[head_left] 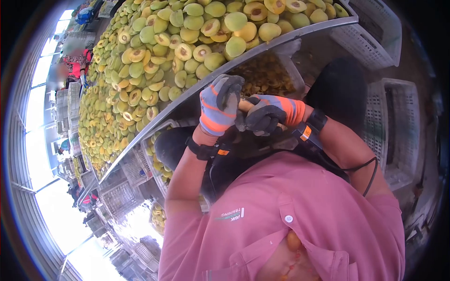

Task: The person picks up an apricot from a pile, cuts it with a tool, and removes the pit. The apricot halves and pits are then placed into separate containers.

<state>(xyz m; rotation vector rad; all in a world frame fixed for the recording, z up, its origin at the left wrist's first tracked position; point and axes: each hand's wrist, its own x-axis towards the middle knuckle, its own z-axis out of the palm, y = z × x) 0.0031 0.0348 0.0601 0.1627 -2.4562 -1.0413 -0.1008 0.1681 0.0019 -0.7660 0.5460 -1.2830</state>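
My left hand (219,104), in a grey and orange glove with dark fingertips, is closed with its fingers bent toward the other hand. What it holds, if anything, is hidden. My right hand (274,114), gloved the same way, is wrapped round a tan, handle-like piece (245,105) that shows between the two hands. Both hands are close together, just outside the metal rim (187,91) of a large table. On that table lies a heap of green-yellow fruit halves (187,35), some with brown pits or hollows showing.
Below the rim, a container holds brown pieces (267,75). White crates stand at the right (401,126) and upper right (365,44); more crates (119,199) are at the lower left. A person in red (75,65) is beyond the heap. My knees flank the hands.
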